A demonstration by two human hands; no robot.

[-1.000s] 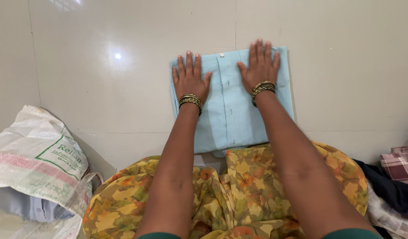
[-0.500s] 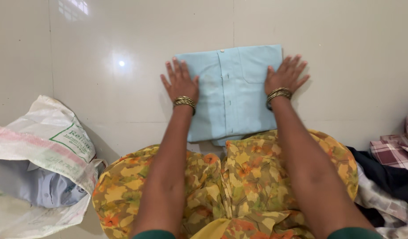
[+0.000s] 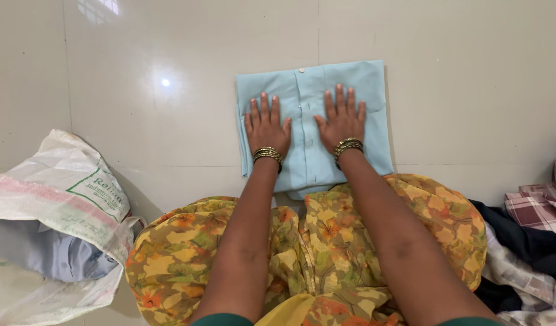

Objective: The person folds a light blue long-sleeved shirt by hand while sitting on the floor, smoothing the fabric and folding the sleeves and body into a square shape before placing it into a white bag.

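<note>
A pale blue cotton button-front shirt (image 3: 368,96) lies folded into a neat flat rectangle on the glossy cream tiled floor. Its buttoned placket runs up the middle, facing upward. Its near edge meets the floral-clad knees.

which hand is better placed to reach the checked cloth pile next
Right, probably. The right hand lies flat on the folded blue shirt on the side nearer the checked cloth; the left hand lies flat on the shirt's far side.

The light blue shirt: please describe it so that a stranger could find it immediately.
On the pale tiled floor, just beyond the person's floral-clad lap, lies the light blue shirt, folded into a rectangle. The left hand and right hand press flat on it.
</note>
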